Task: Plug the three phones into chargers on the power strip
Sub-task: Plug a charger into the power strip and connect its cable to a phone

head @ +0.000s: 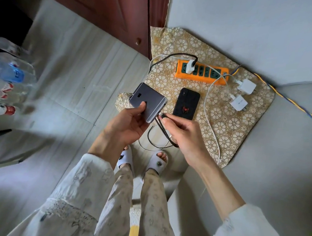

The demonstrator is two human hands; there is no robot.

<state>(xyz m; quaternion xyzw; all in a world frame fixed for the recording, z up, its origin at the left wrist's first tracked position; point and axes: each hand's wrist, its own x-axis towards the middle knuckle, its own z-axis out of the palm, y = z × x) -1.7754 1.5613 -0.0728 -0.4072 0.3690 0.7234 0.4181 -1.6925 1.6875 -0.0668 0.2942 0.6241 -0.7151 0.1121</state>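
The left hand (131,123) grips the grey phone (147,101); the right hand (182,133) pinches a black cable (159,126) at its port. The black phone (186,105) lies just beyond, before the power strip (201,74).

Left hand (131,124): holds the grey phone (148,101) back-up, thumb across its rear, at about 9 o'clock from the black phone (186,104).
Right hand (185,136): pinches the black braided cable (162,126) at its plug, which meets the grey phone's bottom edge; it seems seated, though the fingertips hide the joint.
Black phone: lies flat, back-up, on the patterned mat (222,125).
Power strip (201,74): orange, at 12 o'clock from the black phone; one white charger (189,66) is plugged in at its left end.
Loose chargers (243,95): two white ones on the mat, at 3 o'clock from the black phone, with a white cable (209,119) attached.
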